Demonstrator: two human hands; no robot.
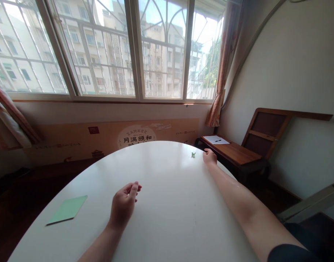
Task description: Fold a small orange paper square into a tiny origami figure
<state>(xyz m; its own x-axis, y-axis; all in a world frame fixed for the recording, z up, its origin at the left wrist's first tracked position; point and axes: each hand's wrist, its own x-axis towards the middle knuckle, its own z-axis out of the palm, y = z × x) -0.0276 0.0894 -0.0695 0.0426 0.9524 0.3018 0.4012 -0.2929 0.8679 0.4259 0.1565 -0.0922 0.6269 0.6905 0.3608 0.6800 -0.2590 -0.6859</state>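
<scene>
My left hand (124, 204) rests on the white round table (161, 218), its fingers curled in and the thumb on top. Nothing shows between those fingers. On the far right of the tabletop, my right hand (210, 157) is stretched out, also with curled fingers and no visible object in them. Just left of it, a short gap away, sits a small green folded-paper figure (193, 155), perhaps a crane. A stack of square green paper (68, 209) lies flat on the left side, apart from my left hand.
Beyond the table's right edge, a wooden bench (237, 151) carries a white paper sheet (216, 140) with a dark pen on it. A printed cardboard panel (107, 134) stands below the barred window (161, 58). Curtains (220, 72) hang at both sides.
</scene>
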